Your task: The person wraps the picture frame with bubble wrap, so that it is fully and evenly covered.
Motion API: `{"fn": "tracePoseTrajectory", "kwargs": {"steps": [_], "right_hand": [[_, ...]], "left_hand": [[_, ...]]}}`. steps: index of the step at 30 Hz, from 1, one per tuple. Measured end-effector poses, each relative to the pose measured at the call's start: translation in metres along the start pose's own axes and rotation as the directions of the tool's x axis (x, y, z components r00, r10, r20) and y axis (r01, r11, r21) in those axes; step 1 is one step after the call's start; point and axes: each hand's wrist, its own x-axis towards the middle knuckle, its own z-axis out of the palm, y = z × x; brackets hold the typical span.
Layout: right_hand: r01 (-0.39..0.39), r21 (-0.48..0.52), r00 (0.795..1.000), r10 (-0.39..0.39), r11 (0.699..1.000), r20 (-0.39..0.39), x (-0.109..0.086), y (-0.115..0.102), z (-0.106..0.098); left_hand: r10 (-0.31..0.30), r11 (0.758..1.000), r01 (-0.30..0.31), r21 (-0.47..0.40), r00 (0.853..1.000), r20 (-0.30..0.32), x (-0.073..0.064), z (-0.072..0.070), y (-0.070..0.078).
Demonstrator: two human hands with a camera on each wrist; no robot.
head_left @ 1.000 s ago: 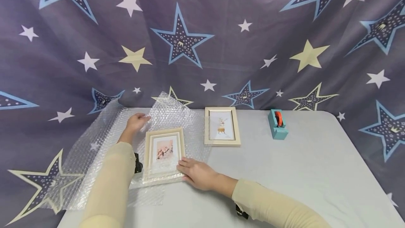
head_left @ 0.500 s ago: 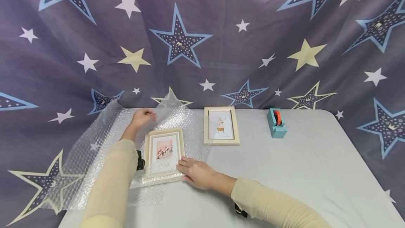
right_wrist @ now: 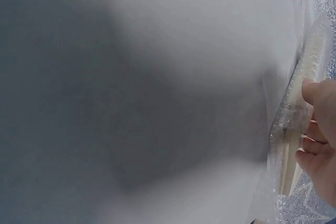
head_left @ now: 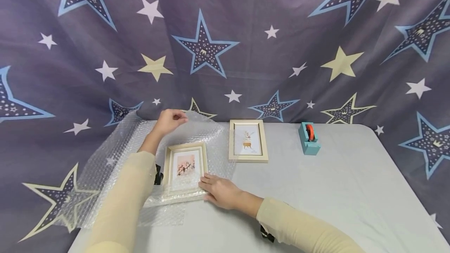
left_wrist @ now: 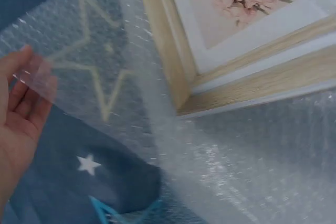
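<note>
A light wooden picture frame (head_left: 185, 171) with a pink flower print lies face up on a sheet of bubble wrap (head_left: 212, 132). A fold of the wrap covers its lower part. Beyond the frame's top left corner, my left hand (head_left: 170, 121) pinches the raised far edge of the wrap; the left wrist view shows the clear film between thumb and fingers (left_wrist: 39, 90). My right hand (head_left: 222, 193) grips the frame's lower right edge through the wrap. In the right wrist view, its thumb and curled fingers (right_wrist: 310, 153) hold the wrapped side.
A second picture frame (head_left: 248, 141) with a vase print lies at the back, its left side under the wrap's edge. Farther right stands a teal tape dispenser (head_left: 309, 139) with an orange roll. A starry curtain (head_left: 281, 57) hangs behind the white table (head_left: 327, 190).
My left hand has moved up and right, drawing the far edge of the bubble wrap with it, and the wrap's upright peak has folded down. My right hand stays on the frame.
</note>
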Motion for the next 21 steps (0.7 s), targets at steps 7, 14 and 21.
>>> {"fn": "tracePoseTrajectory", "kwargs": {"steps": [7, 14, 21], "right_hand": [[-0.05, 0.053, 0.997, 0.047, 0.997, 0.065, 0.001, -0.003, -0.004], [-0.073, 0.087, 0.992, 0.064, 0.994, 0.11, 0.001, -0.005, -0.008], [-0.072, 0.069, 0.99, 0.063, 0.995, 0.125, 0.002, -0.008, -0.01]], "left_hand": [[0.082, 0.996, -0.084, 0.04, 0.995, 0.053, -0.012, -0.012, 0.026], [0.175, 0.977, -0.183, 0.106, 0.981, 0.077, -0.047, -0.017, 0.041], [0.22, 0.953, -0.237, 0.187, 0.969, 0.108, -0.096, -0.007, 0.048]]}}
